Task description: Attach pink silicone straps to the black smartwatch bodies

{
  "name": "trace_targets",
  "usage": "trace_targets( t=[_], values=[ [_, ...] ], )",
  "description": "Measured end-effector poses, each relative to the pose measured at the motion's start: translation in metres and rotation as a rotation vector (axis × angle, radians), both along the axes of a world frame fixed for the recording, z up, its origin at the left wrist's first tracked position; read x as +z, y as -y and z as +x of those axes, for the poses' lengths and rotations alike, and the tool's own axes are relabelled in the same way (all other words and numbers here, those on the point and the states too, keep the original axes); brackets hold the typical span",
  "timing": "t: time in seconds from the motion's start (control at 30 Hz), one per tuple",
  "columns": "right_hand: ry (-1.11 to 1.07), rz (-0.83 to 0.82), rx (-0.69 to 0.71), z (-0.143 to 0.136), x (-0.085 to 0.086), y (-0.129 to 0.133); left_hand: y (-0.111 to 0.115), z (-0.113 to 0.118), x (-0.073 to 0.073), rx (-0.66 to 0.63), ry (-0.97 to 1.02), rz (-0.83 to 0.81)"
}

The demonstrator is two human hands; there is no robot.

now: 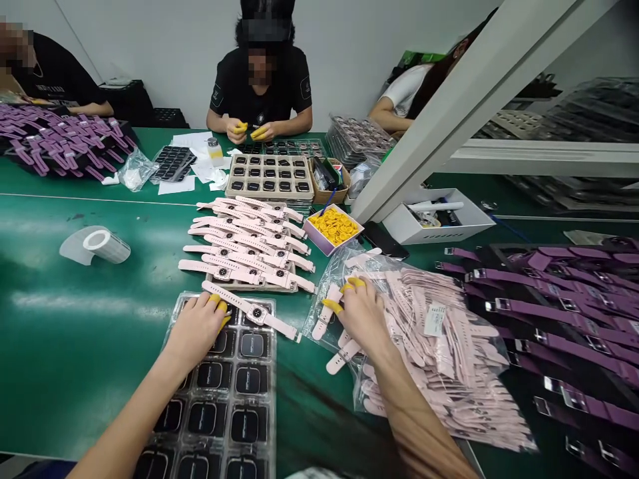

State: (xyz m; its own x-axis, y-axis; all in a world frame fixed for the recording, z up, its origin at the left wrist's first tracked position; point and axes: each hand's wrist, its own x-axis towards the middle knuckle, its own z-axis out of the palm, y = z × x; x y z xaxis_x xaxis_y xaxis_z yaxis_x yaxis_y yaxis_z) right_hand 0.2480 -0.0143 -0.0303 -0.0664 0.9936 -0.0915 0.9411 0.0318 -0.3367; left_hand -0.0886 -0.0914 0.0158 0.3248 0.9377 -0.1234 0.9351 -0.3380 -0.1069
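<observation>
My left hand (197, 326), with yellow finger cots, is over a clear plastic tray (272, 392) of square black watch bodies (248, 426). Its fingers curl together at the tray's upper part; what they hold, if anything, is hidden. Just beside them, a watch with pink straps (257, 315) lies slantwise across the tray's upper edge. At the mouth of a clear bag (344, 263), my right hand (364, 313), also in yellow finger cots, closes its thumb and finger on a pink watch strap (327, 316). Many more pink straps (459, 332) fill the bag.
Pink-strapped watches (249, 253) lie in rows on a tray ahead. Nearby are a box of yellow finger cots (333, 226), a white box (439, 219) and a label roll (107, 245). Purple straps (564, 306) lie right. A co-worker (259, 86) sits opposite; a grey post (424, 133) slants up.
</observation>
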Motion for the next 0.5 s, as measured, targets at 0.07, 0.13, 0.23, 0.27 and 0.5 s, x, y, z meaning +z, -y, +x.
trace_targets(
  t=[0.07, 0.13, 0.23, 0.27, 0.5],
  values=[
    [-0.281, 0.031, -0.045, 0.004, 0.004, 0.001, 0.002, -0.005, 0.009, 0.042, 0.104, 0.000],
    [-0.547, 0.021, -0.068, 0.004, 0.011, 0.006, 0.007, -0.005, 0.023, 0.173, 0.267, -0.009],
    [-0.959, -0.080, -0.035, -0.011, 0.023, 0.027, 0.017, 0.017, 0.041, 0.370, 0.685, -0.080],
    [-1.146, -0.125, -0.030, -0.020, 0.025, 0.037, 0.019, 0.029, 0.041, 0.382, 0.849, -0.113],
    [-1.520, -0.683, 0.166, -0.072, 0.010, 0.093, 0.016, 0.084, -0.010, -0.070, 1.130, -0.118]
  ],
)
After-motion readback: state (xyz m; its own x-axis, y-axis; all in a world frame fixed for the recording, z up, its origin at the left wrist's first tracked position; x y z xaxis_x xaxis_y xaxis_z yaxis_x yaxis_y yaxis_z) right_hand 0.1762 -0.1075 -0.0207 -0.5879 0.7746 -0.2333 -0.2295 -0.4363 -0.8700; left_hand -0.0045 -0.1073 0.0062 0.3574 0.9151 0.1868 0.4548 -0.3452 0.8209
